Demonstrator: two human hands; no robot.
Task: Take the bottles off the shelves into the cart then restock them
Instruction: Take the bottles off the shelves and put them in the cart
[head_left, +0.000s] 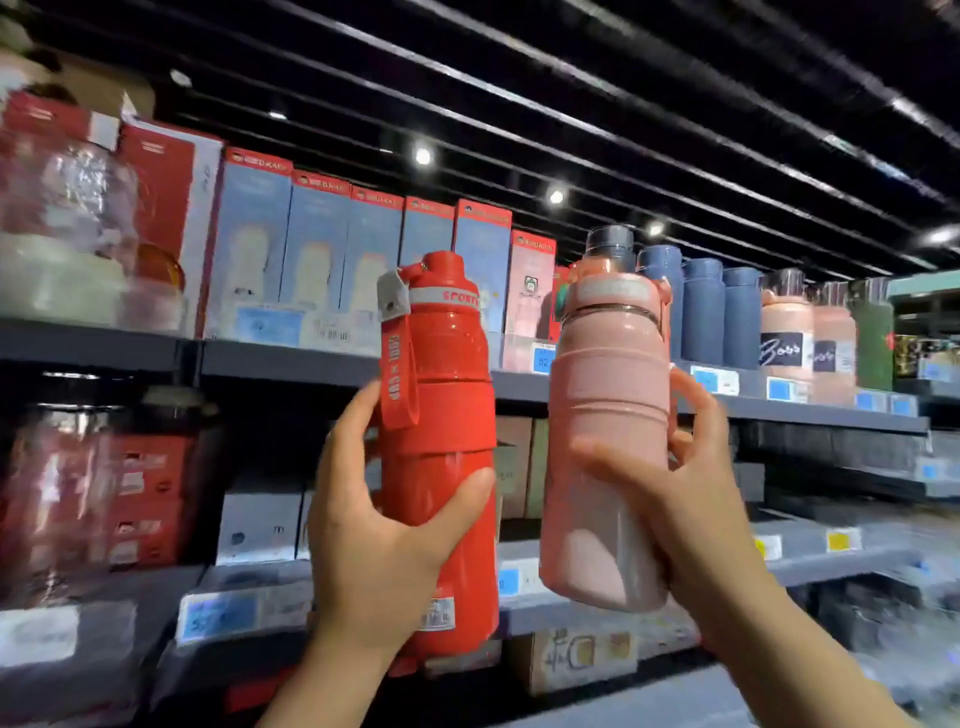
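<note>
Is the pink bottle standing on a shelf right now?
No, the pink bottle is held up in the air by the right hand, in front of the shelves.

"SPORT" on red bottle

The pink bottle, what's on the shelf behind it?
Behind the pink bottle, held in the right hand, a dark-capped bottle peeks above it, beside navy bottles. Whatever stands directly behind its body is covered.

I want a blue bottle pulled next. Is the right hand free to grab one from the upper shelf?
Probably not yet: the right hand already grips the pink bottle, though the blue bottles stand unblocked just behind it.
</note>
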